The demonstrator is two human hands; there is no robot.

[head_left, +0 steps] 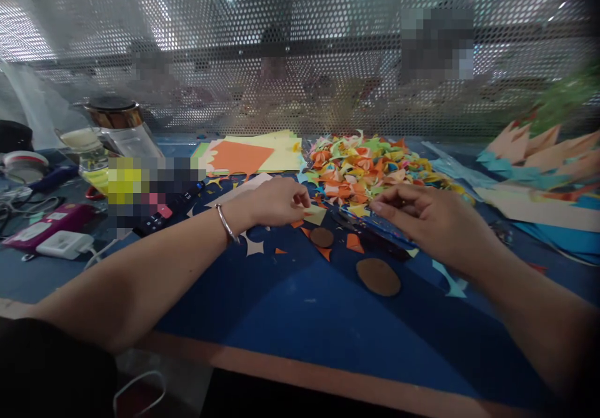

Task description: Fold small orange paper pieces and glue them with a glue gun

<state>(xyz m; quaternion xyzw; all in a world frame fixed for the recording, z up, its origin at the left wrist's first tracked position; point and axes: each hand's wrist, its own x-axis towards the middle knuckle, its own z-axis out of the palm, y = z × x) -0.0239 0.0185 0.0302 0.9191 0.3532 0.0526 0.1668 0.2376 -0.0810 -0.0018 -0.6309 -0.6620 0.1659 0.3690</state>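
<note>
My left hand [282,201], with a silver bangle at the wrist, has its fingers curled above the blue table [300,318]. A small pale-yellow paper piece [317,215] lies at its fingertips; whether the fingers grip it is unclear. My right hand [412,215] has thumb and fingers pinched together near a yellow paper piece [359,209] at the front of a heap of folded colored paper [360,168]. What the pinch holds, if anything, is too small to make out. Two brown discs, a smaller one [322,237] and a larger one [379,277], lie in front of the hands.
Paper sheets [262,149] are stacked at the back. Spiky peach and blue paper shapes [534,149] stand right. A jar [89,155], a lidded bottle [122,127], a white charger [64,244] and cables are left. Perforated metal [300,87] rises behind the table.
</note>
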